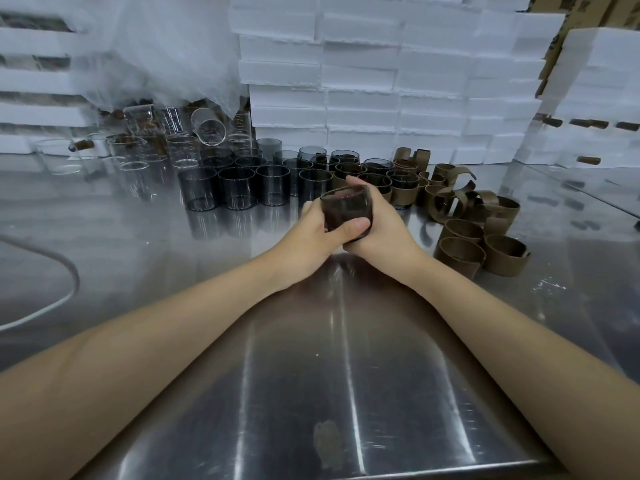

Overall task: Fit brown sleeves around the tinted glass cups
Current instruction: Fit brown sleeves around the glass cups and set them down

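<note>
One tinted glass cup (343, 207) is out over the middle of the steel table (311, 358), clamped between both hands. The left hand (317, 233) has its thumb across the lower front, and the right hand (381, 223) wraps the other side. The cup's lower half looks brownish, but fingers cover too much to tell if a sleeve's on it, or if its base touches the table. Just behind are bare tinted cups (239, 188) and sleeved cups (398, 188), partly hidden by the hands. Loose brown sleeves (485, 237) lie to the right. The clear glasses (138, 157) at back left are blurry.
</note>
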Available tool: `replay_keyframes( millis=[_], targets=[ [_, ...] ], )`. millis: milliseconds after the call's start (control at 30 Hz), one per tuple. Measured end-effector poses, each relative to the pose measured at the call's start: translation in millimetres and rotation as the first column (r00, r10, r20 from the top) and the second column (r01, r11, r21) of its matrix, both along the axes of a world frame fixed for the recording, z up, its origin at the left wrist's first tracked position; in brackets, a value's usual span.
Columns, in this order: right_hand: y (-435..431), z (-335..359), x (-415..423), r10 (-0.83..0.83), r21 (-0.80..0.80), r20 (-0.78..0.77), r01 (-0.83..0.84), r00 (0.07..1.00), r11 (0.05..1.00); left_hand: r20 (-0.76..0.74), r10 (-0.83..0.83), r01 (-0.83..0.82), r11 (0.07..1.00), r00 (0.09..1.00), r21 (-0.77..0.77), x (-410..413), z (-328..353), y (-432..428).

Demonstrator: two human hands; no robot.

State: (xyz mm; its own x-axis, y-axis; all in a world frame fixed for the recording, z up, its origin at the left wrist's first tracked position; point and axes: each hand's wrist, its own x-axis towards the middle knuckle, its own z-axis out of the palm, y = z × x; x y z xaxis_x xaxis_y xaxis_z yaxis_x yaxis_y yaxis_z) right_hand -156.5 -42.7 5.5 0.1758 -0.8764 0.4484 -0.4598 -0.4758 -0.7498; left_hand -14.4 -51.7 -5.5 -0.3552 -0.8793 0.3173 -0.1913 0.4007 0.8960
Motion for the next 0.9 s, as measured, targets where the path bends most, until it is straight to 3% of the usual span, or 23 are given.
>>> replay_keyframes(
  millis=[267,400,533,633,767,833,900],
  targets=[
    [1,2,1,-0.135,-0.022,-0.284,0.135,0.949,0.991,-0.042,0.132,-0.133,0.991,0.990,-0.013,3,-2,1],
    [1,1,7,-0.174,0.067,-0.369,0.213,0.913,0.975,-0.156,0.192,-0.183,0.980,0.969,0.075,2,-1,3],
    [7,5,9,-0.161,0.061,-0.370,0.197,0.915,0.978,-0.393,0.163,-0.071,0.968,0.905,0.240,3,3,2],
    [8,7,9,-0.286,-0.095,-0.569,0.284,0.771,0.954,-0.480,0.144,0.009,0.953,0.866,0.304,5,8,0],
    [8,15,-1,-0.499,-0.314,-0.751,0.431,0.433,0.846,-0.551,0.129,0.099,0.925,0.824,0.366,5,10,2],
    [8,20,-11,-0.520,-0.316,-0.802,0.530,0.294,0.787,-0.571,0.152,0.113,0.909,0.807,0.401,4,12,2],
    [7,25,-20,-0.478,-0.261,-0.852,0.619,0.213,0.741,-0.581,0.205,0.105,0.885,0.787,0.454,3,14,1]
  ],
)
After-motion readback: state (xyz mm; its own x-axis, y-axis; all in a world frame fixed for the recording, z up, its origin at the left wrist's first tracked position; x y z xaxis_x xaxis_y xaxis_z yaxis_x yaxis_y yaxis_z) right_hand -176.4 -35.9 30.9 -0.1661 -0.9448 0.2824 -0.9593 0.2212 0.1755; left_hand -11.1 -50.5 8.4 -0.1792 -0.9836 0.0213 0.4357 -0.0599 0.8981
